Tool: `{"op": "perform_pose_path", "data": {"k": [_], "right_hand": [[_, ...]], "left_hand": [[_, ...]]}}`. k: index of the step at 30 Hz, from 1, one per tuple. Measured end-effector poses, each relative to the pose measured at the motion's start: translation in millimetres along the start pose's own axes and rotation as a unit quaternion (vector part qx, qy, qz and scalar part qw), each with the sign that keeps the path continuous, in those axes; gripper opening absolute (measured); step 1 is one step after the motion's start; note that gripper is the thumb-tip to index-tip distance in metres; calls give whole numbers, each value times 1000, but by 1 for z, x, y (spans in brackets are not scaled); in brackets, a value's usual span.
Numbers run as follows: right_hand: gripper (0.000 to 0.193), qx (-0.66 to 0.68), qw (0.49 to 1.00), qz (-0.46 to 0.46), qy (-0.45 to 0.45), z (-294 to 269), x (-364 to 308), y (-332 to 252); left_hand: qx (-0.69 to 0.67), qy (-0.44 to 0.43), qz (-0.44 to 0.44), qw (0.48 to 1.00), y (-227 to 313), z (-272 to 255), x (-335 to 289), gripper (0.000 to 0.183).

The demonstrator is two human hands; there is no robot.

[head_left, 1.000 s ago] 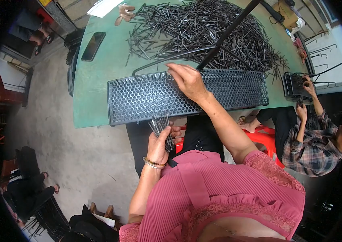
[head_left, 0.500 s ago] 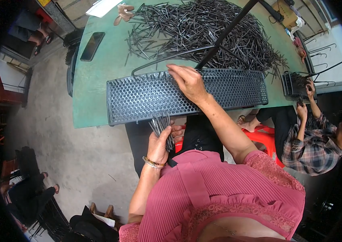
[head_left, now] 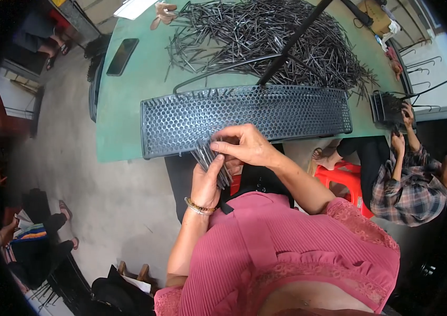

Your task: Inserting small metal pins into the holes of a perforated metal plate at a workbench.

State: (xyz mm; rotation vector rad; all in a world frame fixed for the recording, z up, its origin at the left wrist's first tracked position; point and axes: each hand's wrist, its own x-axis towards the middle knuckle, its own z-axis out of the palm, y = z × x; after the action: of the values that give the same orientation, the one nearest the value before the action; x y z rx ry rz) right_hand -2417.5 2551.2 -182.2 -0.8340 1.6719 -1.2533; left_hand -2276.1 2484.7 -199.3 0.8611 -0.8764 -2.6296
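A bundle of thin dark metal rods (head_left: 208, 162) is gripped in my left hand (head_left: 207, 185), below the near edge of a perforated panel. My right hand (head_left: 247, 148) is at the top of the bundle, thumb and forefinger pinched at the rod ends; the exact grip is partly hidden. The dark metal panel (head_left: 297, 113), full of round holes, lies lengthwise along the table's near edge. Short rods (head_left: 202, 94) poke up in a row along the left part of its far edge.
Behind the panel, a big heap of loose rods (head_left: 265, 39) covers much of the green table (head_left: 120, 118). A slanting dark bar (head_left: 300, 39) rises over it. A phone (head_left: 123, 57) and glove (head_left: 164, 15) lie far left. At right, a co-worker (head_left: 410, 184) handles a similar dark rack (head_left: 386, 108).
My right hand has come down from the panel's far edge to the bundle, its fingers now pinching at the rod tips. My left hand keeps holding the bundle in nearly the same spot.
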Motion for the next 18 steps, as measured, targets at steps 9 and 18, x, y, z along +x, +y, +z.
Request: {"op": "perform_pose_path", "data": {"k": [9,18], "right_hand": [[23,64,997,22,39,-16,-2,6],[18,1,927,-197,319,-55,31,-12]], "left_hand": [[27,3,-1,1000,-9,6,5,26],[30,17,-59,998,-11,6,11,28]]}}
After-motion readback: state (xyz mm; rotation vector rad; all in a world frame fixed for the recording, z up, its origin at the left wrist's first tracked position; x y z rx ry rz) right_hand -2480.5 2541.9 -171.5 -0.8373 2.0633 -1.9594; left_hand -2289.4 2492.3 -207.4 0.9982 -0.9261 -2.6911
